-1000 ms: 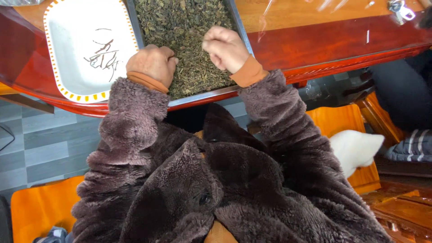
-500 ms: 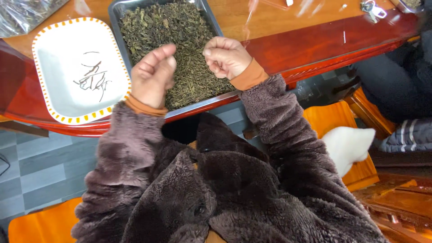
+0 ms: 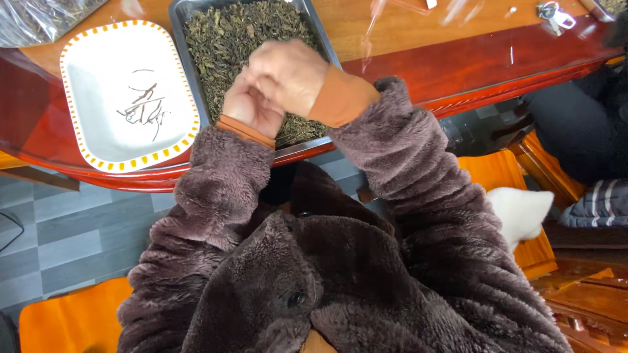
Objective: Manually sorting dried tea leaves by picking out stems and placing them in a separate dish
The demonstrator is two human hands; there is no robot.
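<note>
Hands meet over my work: my right hand (image 3: 291, 72) curls loosely over my left hand (image 3: 252, 108), whether pinching anything I cannot tell, above the dark tray (image 3: 327, 49) of dried tea leaves (image 3: 229, 39); picked stems (image 3: 144, 108) lie apart on the white dish (image 3: 85, 78), both on the red tabletop (image 3: 458, 65).

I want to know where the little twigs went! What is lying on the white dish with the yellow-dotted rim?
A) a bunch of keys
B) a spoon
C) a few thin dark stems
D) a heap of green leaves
C: the white rectangular dish with the yellow-dotted rim holds only a few thin dark stems, while the dried green leaves fill the dark metal tray beside it.
</note>
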